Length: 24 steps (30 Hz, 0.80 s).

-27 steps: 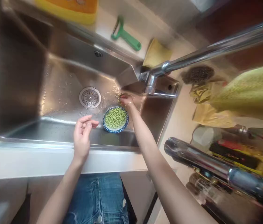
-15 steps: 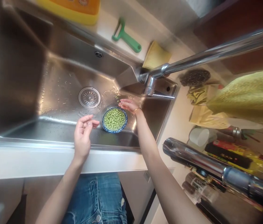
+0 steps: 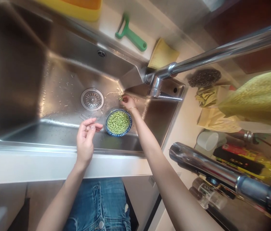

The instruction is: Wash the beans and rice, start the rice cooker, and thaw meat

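A small blue-rimmed bowl full of green beans stands on the floor of a steel sink. My right hand reaches past the bowl to the sink floor just behind it, fingers pinched on a few loose green beans. My left hand hovers over the sink's near edge, left of the bowl, fingers loosely curled and apart, holding nothing.
The drain strainer lies left of the loose beans. A chrome faucet crosses above the right side. On the counter behind lie a green peeler, a yellow cloth and a yellow-orange board. Bottles and jars stand at the right.
My right hand lifted from the sink floor with its palm turned open over the bowl's far rim, then went back down and pinched at the loose beans. The left hand stayed still.
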Available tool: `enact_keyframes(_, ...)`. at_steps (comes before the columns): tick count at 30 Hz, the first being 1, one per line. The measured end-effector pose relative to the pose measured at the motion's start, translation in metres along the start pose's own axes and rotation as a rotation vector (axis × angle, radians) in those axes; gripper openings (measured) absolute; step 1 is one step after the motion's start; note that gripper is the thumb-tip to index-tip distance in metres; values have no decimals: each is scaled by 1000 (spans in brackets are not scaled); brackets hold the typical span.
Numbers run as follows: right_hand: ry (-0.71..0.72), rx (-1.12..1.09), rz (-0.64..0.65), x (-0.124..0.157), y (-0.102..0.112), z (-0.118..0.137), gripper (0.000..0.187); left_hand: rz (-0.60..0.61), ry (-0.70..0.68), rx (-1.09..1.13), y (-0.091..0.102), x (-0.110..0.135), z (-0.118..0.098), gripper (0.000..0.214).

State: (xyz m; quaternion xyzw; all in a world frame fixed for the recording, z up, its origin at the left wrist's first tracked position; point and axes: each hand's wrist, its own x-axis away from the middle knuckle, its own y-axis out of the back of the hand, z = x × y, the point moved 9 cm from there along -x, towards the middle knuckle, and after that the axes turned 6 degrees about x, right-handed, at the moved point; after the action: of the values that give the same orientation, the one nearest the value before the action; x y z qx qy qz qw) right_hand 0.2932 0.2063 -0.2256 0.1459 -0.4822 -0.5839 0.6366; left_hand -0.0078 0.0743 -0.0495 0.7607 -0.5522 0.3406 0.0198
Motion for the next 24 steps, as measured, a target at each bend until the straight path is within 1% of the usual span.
enact_keyframes(2,64,149,9,-4,-9,8,22,0,-1,-4,0,0,0,21)
enact_keyframes(4,90,249,9,-6,-14,13,18,1,-4,-7,0,0,0,21)
enact_keyframes(8,63,344,31,-9,-16,16,14,-4,-6,-5,0,0,0,21)
enact_keyframes(11,-6,287,-6,-7,-8,14,14,2,2,-8,-1,1,1,22)
enact_keyframes(13,-38,162,-47,-1,3,12,15,4,2,-6,-2,1,1,22)
enact_keyframes(14,-36,85,-47,5,9,11,16,3,0,-1,-2,0,0,22)
enact_keyframes(15,-25,7,-15,11,12,12,18,2,-2,4,-2,0,0,22)
enact_keyframes(16,-12,-63,56,19,14,13,19,1,-1,8,-2,0,0,22)
enact_keyframes(17,-1,-112,158,28,13,14,20,1,1,12,-2,-1,0,22)
enact_keyframes(19,10,-116,363,48,11,15,17,1,5,17,-3,-2,1,22)
enact_keyframes(20,9,-74,417,57,11,15,13,2,8,18,-3,-2,1,21)
enact_keyframes(21,9,-13,429,63,13,15,11,2,10,17,-3,-2,1,21)
enact_keyframes(23,3,118,369,69,16,16,11,5,17,11,-4,-2,2,21)
enact_keyframes(24,-6,172,333,71,13,16,13,6,19,7,-4,-2,2,21)
